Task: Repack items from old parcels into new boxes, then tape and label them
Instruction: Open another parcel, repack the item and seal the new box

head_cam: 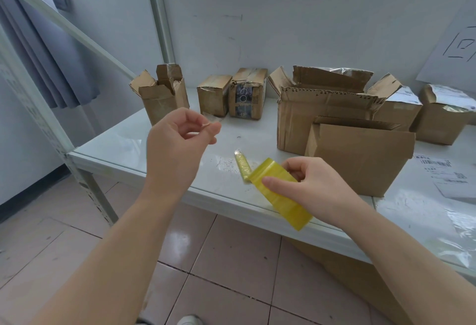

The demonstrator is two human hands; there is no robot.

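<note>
My right grip [309, 183] clasps what looks like a light, slick yellow tape roll [280, 196] over the bench's [121, 144] near edge, best held by its sides, while my left grip [180, 141] pinches a tiny scrap [206, 125].

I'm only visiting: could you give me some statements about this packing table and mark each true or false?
1. The right hand holds a yellow tape roll. True.
2. The large box at the back is taped shut. False: its flaps stand open.
3. The left hand lies flat on the table. False: it is lifted, pinching a small scrap.
4. Printed labels lie on the table at the right. True.
</note>
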